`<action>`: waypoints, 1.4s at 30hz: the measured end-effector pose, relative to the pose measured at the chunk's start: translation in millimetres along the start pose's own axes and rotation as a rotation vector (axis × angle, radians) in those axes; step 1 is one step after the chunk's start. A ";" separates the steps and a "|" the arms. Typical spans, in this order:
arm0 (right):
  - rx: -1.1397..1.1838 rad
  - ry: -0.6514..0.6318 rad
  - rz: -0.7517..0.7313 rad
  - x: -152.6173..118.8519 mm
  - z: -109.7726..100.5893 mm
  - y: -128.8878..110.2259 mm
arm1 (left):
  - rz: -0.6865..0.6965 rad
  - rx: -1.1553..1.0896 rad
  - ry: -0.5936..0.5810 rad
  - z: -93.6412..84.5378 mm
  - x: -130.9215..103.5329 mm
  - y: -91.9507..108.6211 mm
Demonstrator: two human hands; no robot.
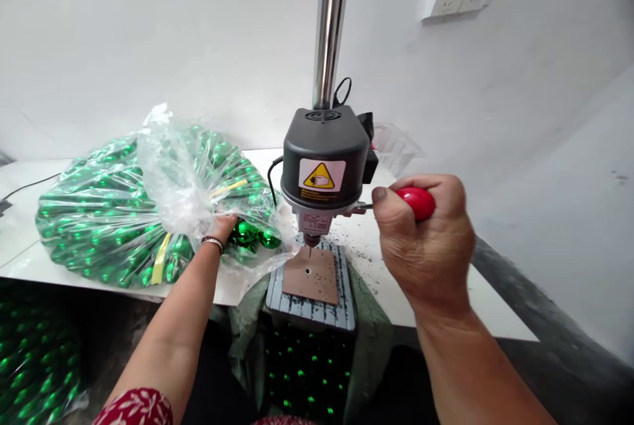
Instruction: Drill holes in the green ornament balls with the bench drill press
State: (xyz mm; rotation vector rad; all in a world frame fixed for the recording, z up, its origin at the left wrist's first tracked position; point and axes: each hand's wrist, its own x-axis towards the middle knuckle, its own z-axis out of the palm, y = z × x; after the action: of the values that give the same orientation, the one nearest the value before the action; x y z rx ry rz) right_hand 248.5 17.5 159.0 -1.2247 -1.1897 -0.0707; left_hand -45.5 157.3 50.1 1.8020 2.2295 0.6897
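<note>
Glossy green balls (245, 232), likely light, slippery and brittle, best pinched gently around the middle, are filling a crinkled clear plastic bag (171, 174) along the white table's (20, 240) front edge, left side. The left hand (225, 228) is resting at its opening, fingers hidden, grip impossible to tell; the right hand's (426, 247) fingers are gripping a red ball-shaped knob (420, 204). More green balls (310, 365) are sitting in a dark-green cloth sack (369, 332) below the front edge.
</note>
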 end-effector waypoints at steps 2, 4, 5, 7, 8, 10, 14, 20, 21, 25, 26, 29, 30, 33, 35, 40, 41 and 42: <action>0.012 0.018 0.023 -0.8 0.5 -0.1 | 0.022 -0.001 -0.011 3.5 -7.2 -3.2; 0.012 0.029 0.035 -2.1 0.9 0.1 | 0.049 -0.007 -0.017 7.9 -18.7 -6.9; 0.010 0.033 0.034 -2.9 1.2 0.3 | 0.061 -0.010 -0.017 10.8 -26.1 -8.7; 0.006 0.043 0.025 -4.2 1.8 1.3 | 0.119 -0.028 -0.013 18.4 -43.0 -11.1; 0.004 0.050 0.020 -4.7 2.1 1.9 | 0.170 -0.041 -0.019 22.8 -51.8 -11.7; 0.005 0.059 0.011 -5.4 2.6 3.2 | 0.275 -0.058 -0.061 31.5 -67.6 -11.6; 0.029 0.048 0.010 -5.7 3.1 4.8 | 0.348 -0.067 -0.087 42.7 -86.6 -11.9; 0.046 0.055 0.004 -6.9 4.3 6.2 | 0.350 -0.180 0.075 47.2 -101.1 -28.6; 0.045 0.061 0.001 -7.1 4.4 6.6 | 0.376 -0.168 0.078 47.4 -102.4 -30.3; 0.049 0.058 0.002 -7.9 4.4 7.6 | 0.440 -0.036 0.033 44.6 -98.1 -19.9; 0.055 0.051 0.002 -8.0 4.3 7.6 | 0.428 0.022 0.003 43.2 -95.0 -13.5; 0.074 0.039 -0.006 -8.2 4.4 7.6 | 0.378 0.205 -0.101 39.0 -85.9 6.8; 0.076 0.038 -0.011 -8.1 4.5 7.6 | 0.369 0.240 -0.121 38.0 -84.4 11.4; 0.069 0.039 -0.027 -7.8 4.8 7.6 | 0.364 0.195 -0.083 34.6 -88.2 12.5; 0.068 0.041 -0.032 -7.8 5.1 8.1 | 0.344 0.038 0.018 30.1 -98.7 3.9; 0.074 0.009 -0.008 -9.2 5.8 10.4 | 0.168 -0.765 0.001 18.1 -143.5 -11.9; 0.072 0.003 -0.006 -9.6 5.9 10.8 | 0.091 -0.964 -0.099 18.5 -152.0 -10.2; 0.069 0.004 -0.009 -9.8 6.0 11.0 | 0.001 -1.154 -0.213 20.4 -159.3 -7.1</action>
State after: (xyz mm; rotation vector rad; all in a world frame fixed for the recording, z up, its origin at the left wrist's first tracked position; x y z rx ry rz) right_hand 246.9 21.3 143.6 -1.1583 -1.1855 -0.0386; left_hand -4.5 7.9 7.0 1.1628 1.1919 1.3195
